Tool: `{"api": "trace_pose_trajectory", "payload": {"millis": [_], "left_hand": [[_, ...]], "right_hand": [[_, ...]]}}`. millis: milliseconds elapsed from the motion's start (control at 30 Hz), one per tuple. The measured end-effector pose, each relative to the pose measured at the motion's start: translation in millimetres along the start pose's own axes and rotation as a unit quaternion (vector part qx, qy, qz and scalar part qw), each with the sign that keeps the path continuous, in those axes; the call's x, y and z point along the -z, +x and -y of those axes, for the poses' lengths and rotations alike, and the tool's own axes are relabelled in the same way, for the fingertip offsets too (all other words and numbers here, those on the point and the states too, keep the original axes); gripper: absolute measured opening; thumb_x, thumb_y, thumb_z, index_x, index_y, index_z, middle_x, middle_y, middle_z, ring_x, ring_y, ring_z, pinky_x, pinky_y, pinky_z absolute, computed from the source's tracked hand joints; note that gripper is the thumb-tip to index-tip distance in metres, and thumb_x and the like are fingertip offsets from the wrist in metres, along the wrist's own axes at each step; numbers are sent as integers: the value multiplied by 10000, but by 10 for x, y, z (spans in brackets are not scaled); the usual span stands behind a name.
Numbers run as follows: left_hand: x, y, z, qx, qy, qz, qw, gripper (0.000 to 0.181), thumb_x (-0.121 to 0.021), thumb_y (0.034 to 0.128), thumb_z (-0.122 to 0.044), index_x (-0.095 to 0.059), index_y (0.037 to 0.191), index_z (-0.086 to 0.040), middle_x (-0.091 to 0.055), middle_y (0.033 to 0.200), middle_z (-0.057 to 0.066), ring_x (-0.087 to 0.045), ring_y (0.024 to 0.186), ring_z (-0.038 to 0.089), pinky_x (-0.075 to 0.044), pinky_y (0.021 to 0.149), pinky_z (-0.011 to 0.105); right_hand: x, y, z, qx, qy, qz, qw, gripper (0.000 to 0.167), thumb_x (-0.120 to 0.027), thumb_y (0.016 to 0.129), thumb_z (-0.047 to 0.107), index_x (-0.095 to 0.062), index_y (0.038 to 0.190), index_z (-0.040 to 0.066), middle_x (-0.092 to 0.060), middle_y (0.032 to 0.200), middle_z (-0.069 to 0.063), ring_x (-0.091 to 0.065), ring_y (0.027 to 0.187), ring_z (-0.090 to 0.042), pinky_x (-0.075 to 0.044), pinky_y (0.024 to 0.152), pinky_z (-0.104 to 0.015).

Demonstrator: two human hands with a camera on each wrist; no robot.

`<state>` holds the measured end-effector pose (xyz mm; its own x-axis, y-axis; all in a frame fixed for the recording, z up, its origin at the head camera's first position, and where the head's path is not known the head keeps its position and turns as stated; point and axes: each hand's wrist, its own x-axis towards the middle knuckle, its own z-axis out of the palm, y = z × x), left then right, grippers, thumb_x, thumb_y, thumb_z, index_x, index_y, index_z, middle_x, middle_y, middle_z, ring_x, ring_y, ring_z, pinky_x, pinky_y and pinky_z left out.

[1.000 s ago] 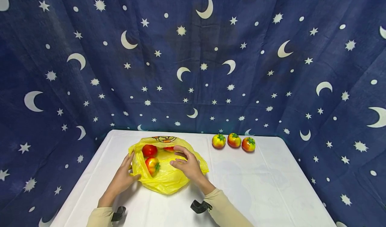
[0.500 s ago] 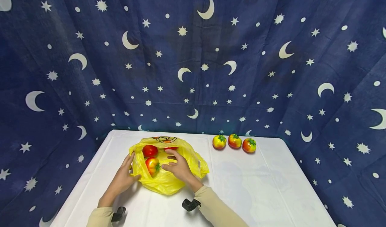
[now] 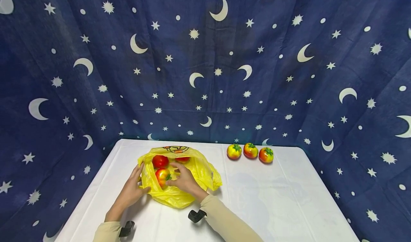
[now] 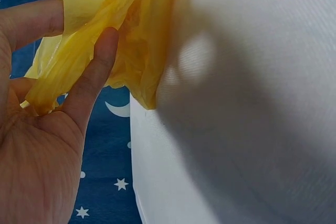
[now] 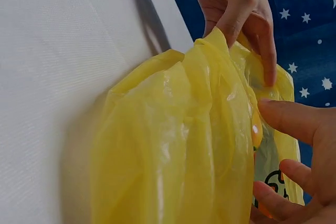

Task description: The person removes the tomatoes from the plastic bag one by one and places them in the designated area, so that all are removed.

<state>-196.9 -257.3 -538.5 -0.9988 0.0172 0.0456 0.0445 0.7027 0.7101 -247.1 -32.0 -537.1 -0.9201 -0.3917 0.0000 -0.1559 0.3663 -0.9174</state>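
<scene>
A yellow plastic bag [image 3: 174,200] lies on its side on the white table, its mouth held wide. Inside sit a plain red tomato [image 3: 160,161], a red-and-yellow tomato [image 3: 162,176] with a green leafy top, and part of another reddish one [image 3: 183,160] further back. My left hand [image 3: 131,187] grips the left edge of the bag's mouth; in the left wrist view the yellow film [image 4: 86,51] passes between thumb and fingers. My right hand [image 3: 186,181] reaches into the mouth with fingers spread, thumb beside the red-and-yellow tomato. Whether it touches that tomato, I cannot tell.
Three red-and-yellow tomatoes with green tops stand in a row at the back right: a left one [image 3: 234,152], a middle one [image 3: 250,151] and a right one [image 3: 265,155]. A dark blue curtain [image 3: 205,74] with moons and stars hangs behind the white table [image 3: 276,199].
My right hand has moved left, deeper into the bag's mouth, to the red-and-yellow tomato. My left hand keeps its grip on the bag edge.
</scene>
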Motion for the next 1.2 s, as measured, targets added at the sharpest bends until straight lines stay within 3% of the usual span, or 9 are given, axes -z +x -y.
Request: {"api": "trace_pose_trajectory", "payload": {"millis": [167,333,633,1067,1200], "left_hand": [[0,-6,-4,-15,-2,10,10000,1045,-778,762,-70,-133,1584,-92,-101,1625,250,-472,1296,493,-441,1050,592],[0,-2,7,26,40,41,10000,1045,-777,770,-80,-126,1586,-100,-100,1626,247,-428,1332,499,-417,1063,611],[-7,4,30,71,5,86,9999,1049,-776,768,-77,-121,1588,-108,-82,1628,251,-292,1414,515,-353,1098,642],[-12,-3,19,123,-14,102,9999,1047,-772,767,-66,-121,1586,-98,-91,1630,237,-304,1413,501,-360,1101,630],[-12,2,33,66,25,34,10000,1045,-775,763,-71,-131,1585,-95,-105,1626,244,-331,1396,503,-372,1091,631]], "right_hand": [[-54,34,70,-205,-398,69,9990,748,-855,745,186,-511,1409,203,-541,1437,-34,-567,1252,-291,-546,977,-392],[-106,70,86,-390,-751,129,9963,785,-874,719,245,-506,1411,216,-562,1411,7,-568,1242,-242,-521,1010,-376],[-190,121,72,-453,-820,162,9955,752,-876,715,278,-526,1377,217,-585,1373,8,-561,1216,-208,-468,1072,-428],[-238,143,26,-621,-666,170,9957,728,-871,721,294,-523,1357,232,-602,1317,-1,-583,1137,-194,-493,1039,-420],[-242,156,22,-478,-805,45,9956,729,-885,702,281,-540,1342,224,-600,1318,-10,-580,1139,-208,-493,1038,-423]]}}
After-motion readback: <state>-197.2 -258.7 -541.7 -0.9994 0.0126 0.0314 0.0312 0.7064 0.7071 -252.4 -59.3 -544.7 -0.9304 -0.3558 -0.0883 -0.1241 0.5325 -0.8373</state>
